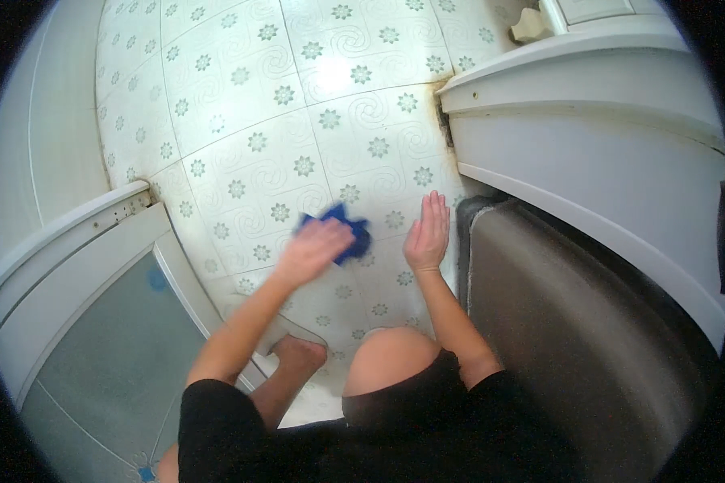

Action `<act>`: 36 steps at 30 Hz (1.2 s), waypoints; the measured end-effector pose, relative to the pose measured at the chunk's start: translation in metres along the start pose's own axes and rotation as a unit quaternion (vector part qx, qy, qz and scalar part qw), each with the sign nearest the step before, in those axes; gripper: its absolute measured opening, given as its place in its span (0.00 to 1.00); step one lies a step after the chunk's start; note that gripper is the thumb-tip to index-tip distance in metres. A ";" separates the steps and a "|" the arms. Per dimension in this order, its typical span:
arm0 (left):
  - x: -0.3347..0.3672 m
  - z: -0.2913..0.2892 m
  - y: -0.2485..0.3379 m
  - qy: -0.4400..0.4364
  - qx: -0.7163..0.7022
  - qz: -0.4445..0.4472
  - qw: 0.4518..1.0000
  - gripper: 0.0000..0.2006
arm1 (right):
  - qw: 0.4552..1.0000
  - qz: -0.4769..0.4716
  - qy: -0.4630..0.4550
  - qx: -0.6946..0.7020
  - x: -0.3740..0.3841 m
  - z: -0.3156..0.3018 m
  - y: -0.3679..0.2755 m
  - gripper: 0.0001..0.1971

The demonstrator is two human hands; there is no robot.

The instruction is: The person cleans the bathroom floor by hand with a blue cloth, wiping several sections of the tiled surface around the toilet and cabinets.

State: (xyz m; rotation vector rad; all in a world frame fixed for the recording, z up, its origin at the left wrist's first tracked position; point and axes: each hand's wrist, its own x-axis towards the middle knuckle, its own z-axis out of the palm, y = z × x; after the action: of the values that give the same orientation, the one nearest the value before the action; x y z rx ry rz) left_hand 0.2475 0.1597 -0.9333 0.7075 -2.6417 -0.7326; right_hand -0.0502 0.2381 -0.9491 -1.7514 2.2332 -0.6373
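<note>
A dark blue cloth (355, 237) lies bunched on the white tiled surface (342, 165), which has green flower patterns. On top of it presses my left hand (317, 248), slightly smeared by motion, its palm hidden from view. My right hand (428, 240) holds nothing. Its fingers are stretched out straight and lie close together, pointing away from me, beside the edge of a dark brown panel. Whether that hand touches the tiles, I cannot tell.
A white-framed door with a frosted pane (113, 346) stands at the left. To the right are the dark brown panel (572, 322) and a white frame (588, 169) with stained edges. My bare foot (300, 354) and knee (391, 358) are close below my hands.
</note>
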 end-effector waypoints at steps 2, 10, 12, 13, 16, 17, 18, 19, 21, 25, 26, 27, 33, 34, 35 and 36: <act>0.000 -0.029 -0.057 0.029 0.075 -0.106 0.991 0.33 | 1.000 -0.004 0.003 -0.004 0.001 0.003 -0.004 0.29; 0.204 -0.003 -0.106 0.261 0.092 -0.242 0.930 0.32 | 1.000 0.001 0.022 0.011 0.000 0.008 -0.003 0.29; 0.217 0.037 -0.063 0.184 0.022 -0.106 0.977 0.34 | 0.998 0.005 0.055 0.034 0.000 0.010 -0.006 0.29; 0.218 0.051 -0.034 0.161 -0.026 -0.073 0.984 0.35 | 0.996 0.011 0.082 0.040 -0.003 0.010 -0.002 0.30; 0.182 0.056 0.018 0.040 -0.113 -0.009 0.993 0.34 | 0.992 0.006 0.110 0.065 -0.007 0.002 0.008 0.33; 0.156 0.053 0.019 0.008 -0.111 0.028 0.993 0.33 | 0.991 -0.001 0.109 0.081 -0.008 0.001 0.007 0.34; 0.130 0.048 0.014 -0.024 -0.110 0.064 0.992 0.32 | 0.992 0.002 0.094 0.088 -0.010 0.002 0.006 0.34; 0.113 0.035 0.006 -0.045 -0.095 0.086 0.991 0.32 | 0.993 0.007 0.082 0.088 -0.013 0.000 0.011 0.35; 0.086 0.002 -0.032 -0.018 -0.052 0.093 0.994 0.31 | 0.994 0.006 0.062 0.086 -0.009 0.001 0.003 0.34; 0.132 -0.024 -0.061 0.053 0.047 -0.109 0.992 0.34 | 0.996 -0.016 0.072 0.052 -0.008 0.002 0.004 0.25; 0.157 -0.013 -0.057 0.109 0.035 -0.162 0.980 0.34 | 0.995 -0.016 0.080 0.060 -0.010 0.005 0.005 0.25; 0.181 0.000 -0.051 0.133 0.036 -0.182 0.974 0.34 | 0.994 -0.017 0.087 0.066 -0.012 0.007 0.007 0.25; 0.237 0.070 0.013 0.093 -0.048 -0.098 0.990 0.34 | 0.988 -0.046 0.125 0.081 -0.016 0.014 0.004 0.25; 0.233 0.073 0.024 0.088 -0.074 -0.083 0.990 0.33 | 0.987 -0.048 0.134 0.076 -0.018 0.012 0.007 0.25; 0.224 0.070 0.026 0.035 -0.080 -0.052 0.995 0.32 | 0.986 -0.051 0.144 0.061 -0.017 0.012 0.011 0.26; 0.207 0.074 0.030 0.009 -0.081 -0.015 0.997 0.32 | 0.986 -0.052 0.151 0.048 -0.020 0.012 0.012 0.26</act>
State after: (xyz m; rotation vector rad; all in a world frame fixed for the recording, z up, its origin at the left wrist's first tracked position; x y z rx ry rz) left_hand 0.0339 0.1004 -0.9444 0.7063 -2.5244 -0.9320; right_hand -0.0500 0.2576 -0.9671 -1.8353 2.2628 -1.0815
